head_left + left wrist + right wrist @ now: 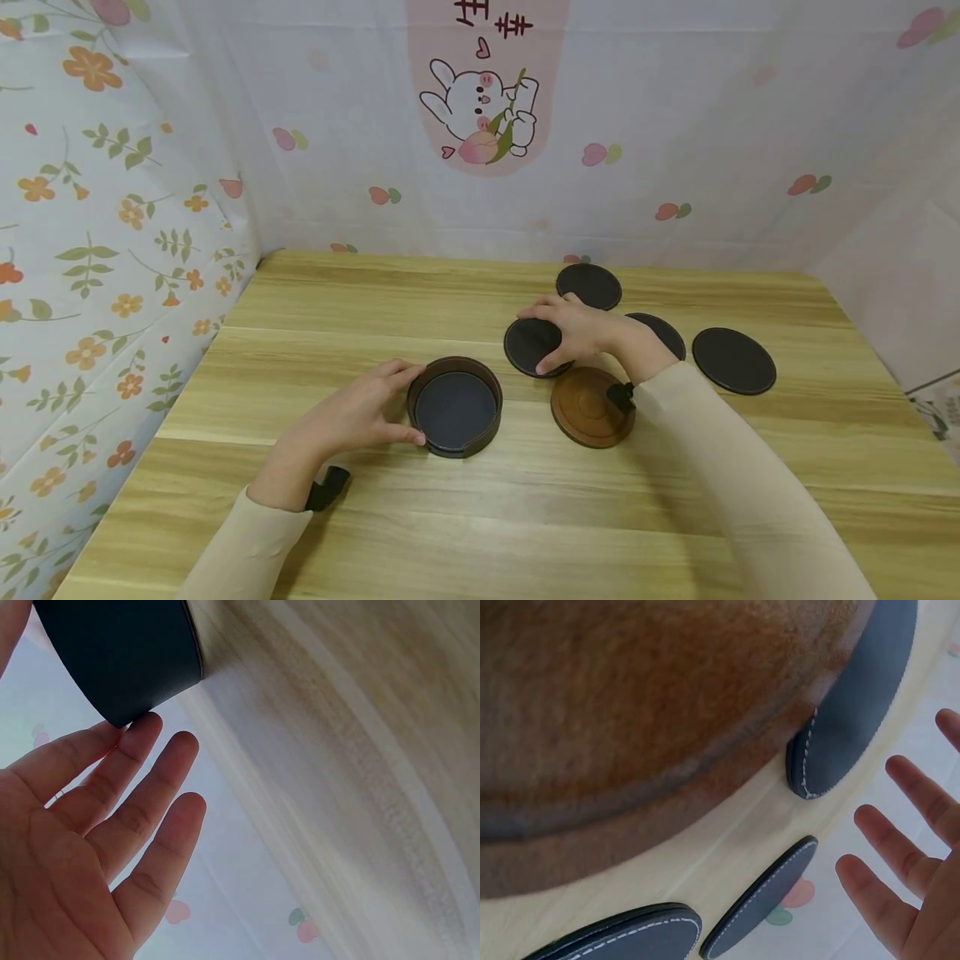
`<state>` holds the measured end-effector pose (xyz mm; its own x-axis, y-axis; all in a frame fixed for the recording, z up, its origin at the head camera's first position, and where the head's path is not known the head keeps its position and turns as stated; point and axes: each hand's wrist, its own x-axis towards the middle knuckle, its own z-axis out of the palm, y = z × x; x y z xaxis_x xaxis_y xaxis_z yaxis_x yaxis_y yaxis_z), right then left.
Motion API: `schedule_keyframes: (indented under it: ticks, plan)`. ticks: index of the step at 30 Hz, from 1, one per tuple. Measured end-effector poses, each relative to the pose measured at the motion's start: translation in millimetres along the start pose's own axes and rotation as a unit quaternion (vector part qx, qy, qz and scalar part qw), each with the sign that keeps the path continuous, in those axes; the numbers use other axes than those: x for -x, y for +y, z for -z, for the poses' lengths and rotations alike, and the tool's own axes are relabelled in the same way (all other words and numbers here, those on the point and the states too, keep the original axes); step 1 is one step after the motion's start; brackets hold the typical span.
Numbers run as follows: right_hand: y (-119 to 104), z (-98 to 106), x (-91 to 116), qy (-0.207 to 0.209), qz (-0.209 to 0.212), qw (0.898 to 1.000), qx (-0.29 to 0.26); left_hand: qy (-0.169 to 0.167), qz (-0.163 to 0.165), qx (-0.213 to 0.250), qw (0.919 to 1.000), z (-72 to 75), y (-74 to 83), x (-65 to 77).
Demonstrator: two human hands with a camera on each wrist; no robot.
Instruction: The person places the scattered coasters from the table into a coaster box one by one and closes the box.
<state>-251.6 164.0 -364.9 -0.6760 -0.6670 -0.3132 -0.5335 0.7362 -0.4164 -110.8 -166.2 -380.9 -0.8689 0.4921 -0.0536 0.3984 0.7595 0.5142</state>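
Note:
Left of the table's middle stands a round dark coaster holder with a black disc, likely a coaster, lying inside. My left hand holds the holder's left side, thumb at the near edge and fingers at the far edge; fingertips touch its outer wall in the left wrist view. Over a flat black coaster spreads my right hand, thumb by the near edge and fingers by the far edge. In the right wrist view its fingers are spread with nothing between them.
A brown wooden disc lies below my right wrist. More black stitched coasters lie at the back, partly behind my right hand, and farther right. A patterned cloth hangs behind the table.

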Motion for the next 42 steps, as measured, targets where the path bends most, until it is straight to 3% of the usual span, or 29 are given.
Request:
schedule_keyframes:
  ticks: [10, 24, 42]
  plan:
    - [0, -2, -9, -0.037, -0.011, 0.999, 0.017, 0.003, -0.002, -0.006, 1.0000, 1.8, 1.5, -1.3]
    - [4, -6, -14, -0.035, -0.001, 0.997, 0.068, 0.005, 0.001, -0.012, 0.9999, 2.6, 0.1, -1.7]
    - [-3, -10, -18, -0.029, -0.004, 0.996, 0.085, 0.007, -0.002, -0.006, 1.0000, -1.0, 0.7, 2.4]
